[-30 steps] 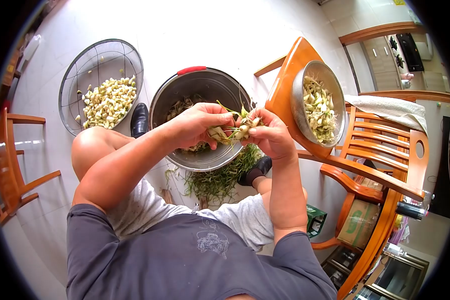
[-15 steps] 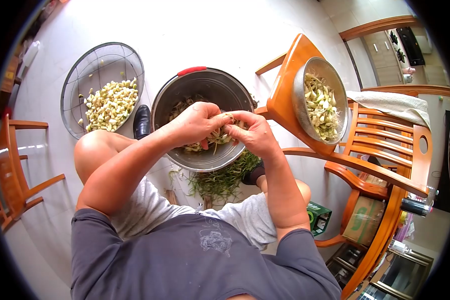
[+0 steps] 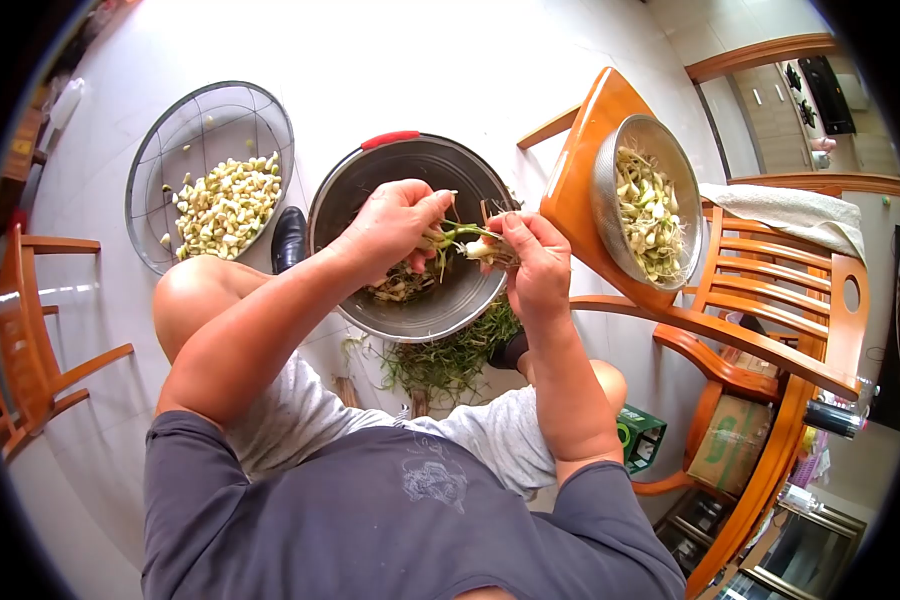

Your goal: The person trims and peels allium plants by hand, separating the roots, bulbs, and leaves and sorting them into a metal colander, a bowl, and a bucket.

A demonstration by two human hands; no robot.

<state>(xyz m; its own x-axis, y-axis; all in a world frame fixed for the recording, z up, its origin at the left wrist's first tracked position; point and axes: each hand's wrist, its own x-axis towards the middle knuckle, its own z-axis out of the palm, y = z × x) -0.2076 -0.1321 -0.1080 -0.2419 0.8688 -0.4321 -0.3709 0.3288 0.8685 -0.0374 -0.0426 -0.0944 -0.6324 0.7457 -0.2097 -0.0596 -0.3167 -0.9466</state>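
Note:
Above a deep metal bucket [image 3: 335,178] with a red grip, both of my hands work on small onion-like bulbs. My left hand [image 3: 395,225] is closed on the green stalk end of a bulb. In my right hand [image 3: 537,258], fingers and thumb pinch the pale onion-like bulb [image 3: 482,250] with its stringy roots. A green stalk stretches between the two hands. Below them, inside the bucket, lie roots and dry peelings [image 3: 402,285], partly hidden by my left hand. Exactly how many bulbs I hold cannot be made out.
Trimmed white bulbs [image 3: 225,205] lie in a wide mesh basket [image 3: 160,165] at left. A metal colander [image 3: 604,190] of untrimmed bulbs [image 3: 650,215] rests on a wooden stool [image 3: 570,180] at right. Green trimmings [image 3: 440,362] cover the floor before me; wooden chairs [image 3: 770,290] flank me.
My hands, close together before, have drawn apart, the right one moving right. The stalk and bulb now show between them. The view has shifted slightly.

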